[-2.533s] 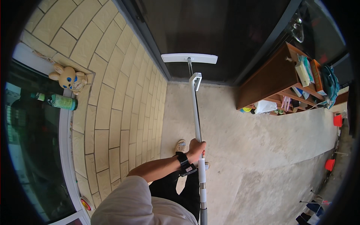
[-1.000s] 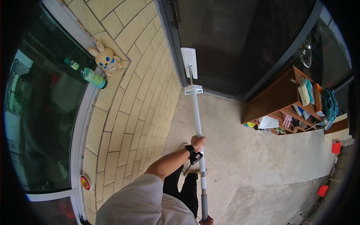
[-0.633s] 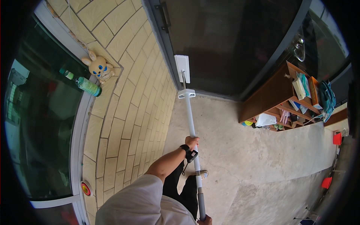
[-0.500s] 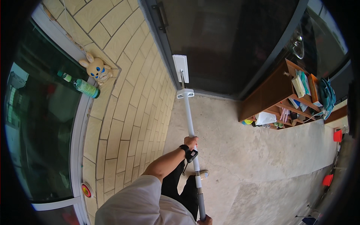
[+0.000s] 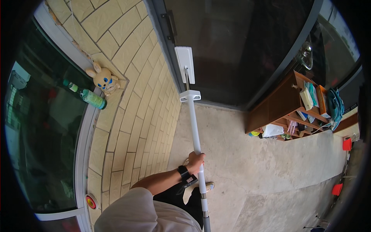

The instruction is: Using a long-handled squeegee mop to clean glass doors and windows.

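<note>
My left hand (image 5: 196, 162) is closed around the white pole of a flat mop (image 5: 193, 123). A black strap with a small device sits on that wrist. The mop's flat rectangular head (image 5: 184, 64) is raised upright against the lower left part of a dark glass door (image 5: 239, 42), by its grey frame. Below the head, a white bracket (image 5: 190, 95) sits on the pole. The pole's grey grip end (image 5: 206, 223) runs out at the lower edge. My right hand is out of the picture.
Left stands a tiled wall (image 5: 135, 112) with a ledge; a rabbit figurine (image 5: 104, 79) and a green bottle (image 5: 94, 99) stand there by the window. Right, a brown wooden cabinet (image 5: 273, 102) holds books, cloths and shoes. Red dustpan-like things (image 5: 337, 189) lie far right on the concrete floor (image 5: 232, 162).
The mop head has moved slightly up along the door's left edge. My left hand sits lower in the picture. My right hand, at the pole's lower end before, has left the view.
</note>
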{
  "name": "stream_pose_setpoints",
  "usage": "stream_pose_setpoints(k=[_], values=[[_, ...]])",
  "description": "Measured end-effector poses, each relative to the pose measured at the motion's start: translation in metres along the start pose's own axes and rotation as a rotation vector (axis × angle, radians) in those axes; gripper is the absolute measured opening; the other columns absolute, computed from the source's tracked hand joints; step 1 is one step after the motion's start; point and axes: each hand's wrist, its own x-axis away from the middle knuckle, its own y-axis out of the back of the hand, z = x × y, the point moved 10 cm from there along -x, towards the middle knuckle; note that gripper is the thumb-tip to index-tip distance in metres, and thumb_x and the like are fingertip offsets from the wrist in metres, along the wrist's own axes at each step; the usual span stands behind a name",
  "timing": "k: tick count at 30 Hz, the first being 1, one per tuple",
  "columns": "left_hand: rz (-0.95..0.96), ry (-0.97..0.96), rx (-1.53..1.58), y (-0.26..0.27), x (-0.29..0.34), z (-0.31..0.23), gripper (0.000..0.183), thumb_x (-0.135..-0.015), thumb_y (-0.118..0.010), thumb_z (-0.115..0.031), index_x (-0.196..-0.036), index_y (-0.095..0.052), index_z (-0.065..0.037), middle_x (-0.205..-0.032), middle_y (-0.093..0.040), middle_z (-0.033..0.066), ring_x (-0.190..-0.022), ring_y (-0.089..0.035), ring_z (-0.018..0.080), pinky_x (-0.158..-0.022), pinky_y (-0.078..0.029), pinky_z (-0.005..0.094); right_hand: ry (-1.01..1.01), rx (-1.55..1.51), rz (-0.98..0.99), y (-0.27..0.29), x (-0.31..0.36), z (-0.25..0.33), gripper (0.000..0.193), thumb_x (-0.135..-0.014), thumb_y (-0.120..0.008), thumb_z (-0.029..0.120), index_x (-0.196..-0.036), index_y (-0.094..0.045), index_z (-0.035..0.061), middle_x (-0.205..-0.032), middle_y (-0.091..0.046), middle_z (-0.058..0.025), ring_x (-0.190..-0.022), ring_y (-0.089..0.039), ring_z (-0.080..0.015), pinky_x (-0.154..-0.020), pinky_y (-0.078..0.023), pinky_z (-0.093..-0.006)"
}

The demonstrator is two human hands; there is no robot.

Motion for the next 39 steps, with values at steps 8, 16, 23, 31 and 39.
stream_pose_setpoints(k=[8,16,23,31,39], values=[[0.064,-0.151,0.017,-0.004,0.040,-0.035,0.017,-0.087,-0.065,-0.010,-0.078,-0.054,-0.001,-0.063,-0.055,0.0052,-0.050,-0.055,0.0146,-0.045,-0.045,0.0309,-0.039,0.020,-0.010,0.001,-0.024,0.052,0.034,-0.084,-0.064,0.009,-0.117,-0.061,-0.0025,-0.069,-0.058,-0.0050,-0.057,-0.048,-0.0143,-0.049,-0.041,-0.0338],[0.186,0.001,0.136,-0.022,0.031,-0.025,0.016,-0.087,-0.069,-0.011,-0.082,-0.055,-0.004,-0.067,-0.058,0.0053,-0.051,-0.056,0.0154,-0.047,-0.050,0.0319,-0.035,-0.007,-0.013,0.003,-0.035,0.045,0.035,-0.084,-0.064,0.009,-0.116,-0.062,-0.0024,-0.068,-0.058,-0.0057,-0.057,-0.048,-0.0144,-0.049,-0.042,-0.0344],[0.099,-0.099,0.059,-0.014,0.036,-0.027,0.013,-0.083,-0.065,-0.004,-0.077,-0.053,-0.003,-0.062,-0.053,0.0045,-0.048,-0.053,0.0152,-0.043,-0.046,0.0316,-0.029,-0.033,-0.011,0.005,-0.043,0.042,0.035,-0.083,-0.064,0.009,-0.116,-0.062,-0.0023,-0.068,-0.058,-0.0064,-0.057,-0.048,-0.0146,-0.050,-0.042,-0.0349],[0.140,-0.123,0.058,-0.026,0.081,-0.068,0.014,-0.084,-0.064,-0.001,-0.076,-0.052,-0.003,-0.064,-0.052,0.0047,-0.050,-0.051,0.0155,-0.046,-0.045,0.0313,-0.027,-0.062,-0.014,0.007,-0.044,0.036,0.035,-0.082,-0.065,0.008,-0.116,-0.063,-0.0022,-0.067,-0.058,-0.0071,-0.057,-0.048,-0.0147,-0.050,-0.042,-0.0355],[0.173,-0.149,0.131,-0.035,0.107,-0.086,0.017,-0.082,-0.063,-0.001,-0.072,-0.050,-0.004,-0.060,-0.051,0.0039,-0.046,-0.051,0.0151,-0.044,-0.045,0.0311,-0.053,-0.074,-0.014,0.017,-0.036,0.030,0.035,-0.081,-0.065,0.008,-0.115,-0.063,-0.0021,-0.067,-0.057,-0.0078,-0.057,-0.047,-0.0149,-0.050,-0.043,-0.0361]])
